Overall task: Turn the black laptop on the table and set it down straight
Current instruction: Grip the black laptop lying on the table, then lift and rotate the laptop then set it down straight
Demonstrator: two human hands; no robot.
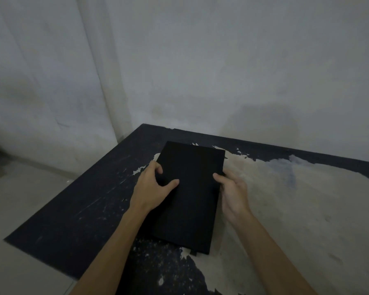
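a pale, stained plaster wall (222,60) fills the upper half of the view, meeting a second wall at a corner on the left, with a dull beige floor (19,199) below it. pushed into that corner stands the flat dark surface (83,199), its black coating worn and flaking so that a wide cream-coloured patch of bare material shows across its right part and scattered chips speckle the near edge.

the closed black rectangular laptop (190,194) lies near the middle of the surface, its long side running away from the person and slightly skewed to the surface's edges. its lid is matte, plain and smooth, with sharp straight corners. whether its near end is lifted off the surface cannot be told.

the left hand (151,188) rests on the laptop's left edge, thumb laid on the lid and fingers curled over the side. the right hand (232,192) grips the right edge, thumb on top, fingers tucked beneath. both forearms are bare.
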